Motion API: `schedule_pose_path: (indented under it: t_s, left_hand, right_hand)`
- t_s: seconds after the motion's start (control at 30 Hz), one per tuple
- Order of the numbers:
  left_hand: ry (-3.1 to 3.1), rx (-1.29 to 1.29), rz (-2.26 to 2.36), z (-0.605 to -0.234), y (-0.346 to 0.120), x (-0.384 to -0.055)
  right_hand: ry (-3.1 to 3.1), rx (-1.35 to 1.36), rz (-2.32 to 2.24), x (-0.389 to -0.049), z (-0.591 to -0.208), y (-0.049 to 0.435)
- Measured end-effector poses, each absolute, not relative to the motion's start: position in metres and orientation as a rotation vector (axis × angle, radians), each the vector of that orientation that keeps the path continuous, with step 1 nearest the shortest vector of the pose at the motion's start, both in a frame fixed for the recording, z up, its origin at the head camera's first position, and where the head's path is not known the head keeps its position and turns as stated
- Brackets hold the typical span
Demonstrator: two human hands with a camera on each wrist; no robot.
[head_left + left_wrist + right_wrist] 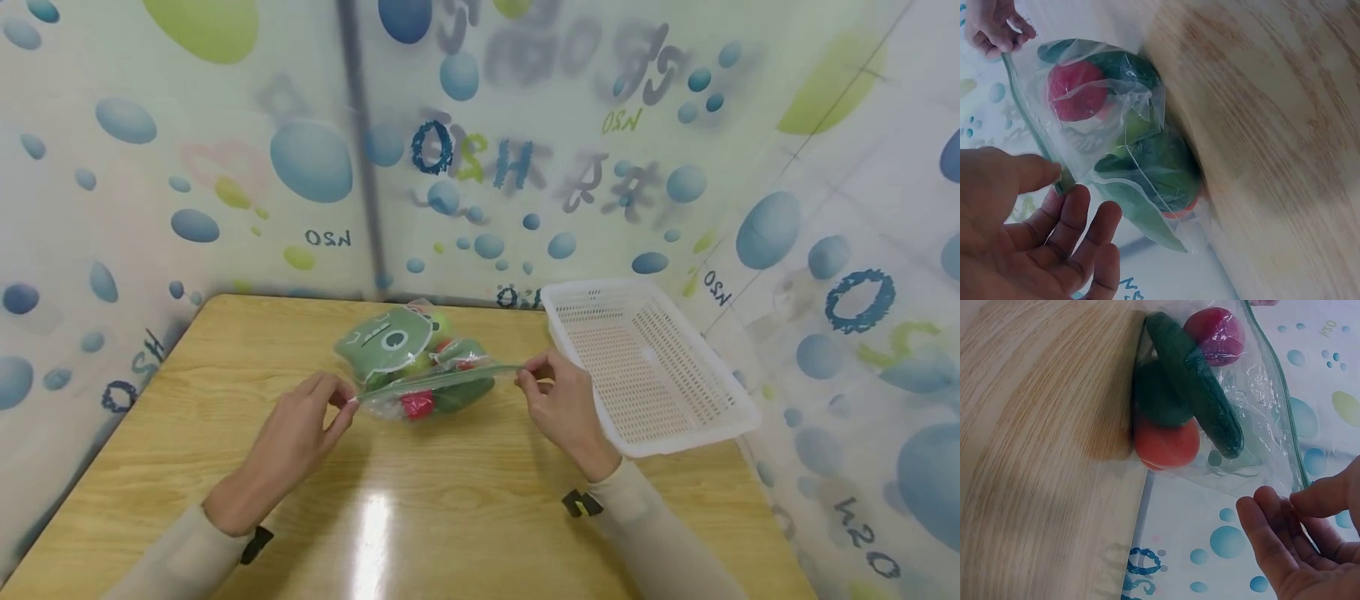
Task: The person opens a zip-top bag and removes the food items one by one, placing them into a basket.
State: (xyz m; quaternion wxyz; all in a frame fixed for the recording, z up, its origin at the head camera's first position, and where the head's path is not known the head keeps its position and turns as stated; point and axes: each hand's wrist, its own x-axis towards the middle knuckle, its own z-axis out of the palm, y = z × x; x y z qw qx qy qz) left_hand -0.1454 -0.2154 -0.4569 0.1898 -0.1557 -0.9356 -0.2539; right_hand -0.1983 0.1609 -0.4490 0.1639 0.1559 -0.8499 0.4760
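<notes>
A clear zip bag with a green cartoon-face print lies on the table, its green zip strip stretched between my hands. My left hand pinches one end of the strip between thumb and fingertips. At the other end, my right hand pinches the corner the same way. Through the plastic show a cucumber, a pinkish-red round item, an orange-red round item and a dark green rounded one. The print hides part of the contents in the head view.
To the right of the bag, a white perforated plastic basket stands on the wooden table, close to my right hand. Wall coverings with bubbles and letters rise behind the table and along both sides.
</notes>
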Motion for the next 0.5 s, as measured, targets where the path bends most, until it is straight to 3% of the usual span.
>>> schedule_pose_path:
  t_s: [0.5]
  left_hand:
    - [-2.665,-0.527,-0.755,-0.445,-0.185,-0.154]
  right_hand:
    - [-2.483,0.442,1.268,-0.197,-0.448,0.161]
